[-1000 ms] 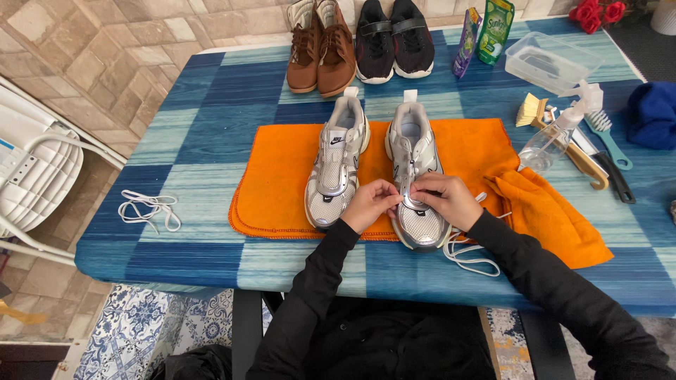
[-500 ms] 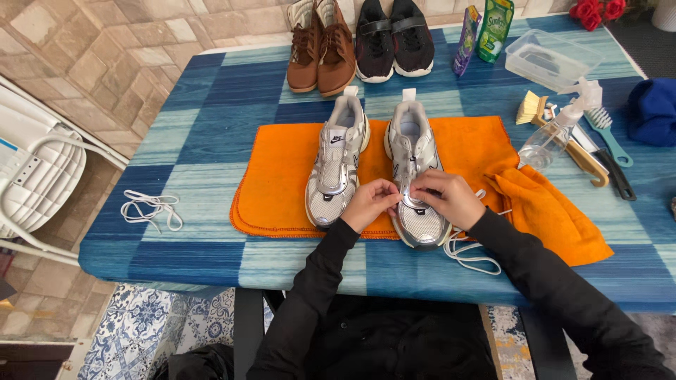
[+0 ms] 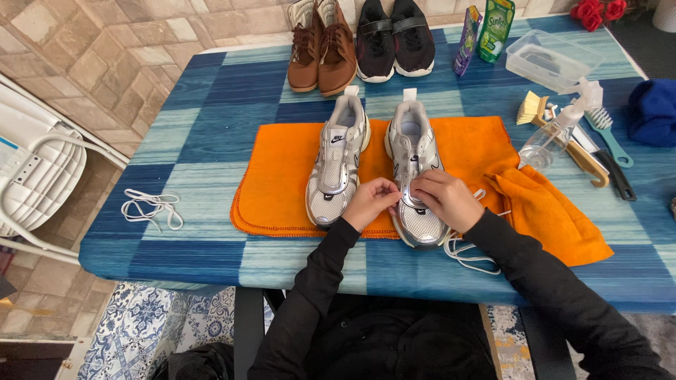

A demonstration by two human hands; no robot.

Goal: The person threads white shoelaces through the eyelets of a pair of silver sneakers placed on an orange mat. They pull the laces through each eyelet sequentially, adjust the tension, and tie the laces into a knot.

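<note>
Sneaker (image 3: 414,176) under both hands: silver mesh cloth with glossy synthetic overlays. Matching sneaker (image 3: 336,165) just beside the left hand (image 3: 367,203): same mesh and sheen. Cloth (image 3: 282,176) beneath them: orange, soft, matt fleece. Surface (image 3: 190,134): smooth covering, printed blue wood-grain. Lace (image 3: 468,253) near the right hand (image 3: 445,198): white woven cord. Sleeves (image 3: 556,295): black matt fabric. Spray bottle (image 3: 553,137) beyond the right hand: clear glossy plastic.

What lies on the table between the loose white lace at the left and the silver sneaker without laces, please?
In the head view, between the loose white lace and the unlaced silver sneaker lie bare blue tabletop and then the orange cloth's left part.
</note>
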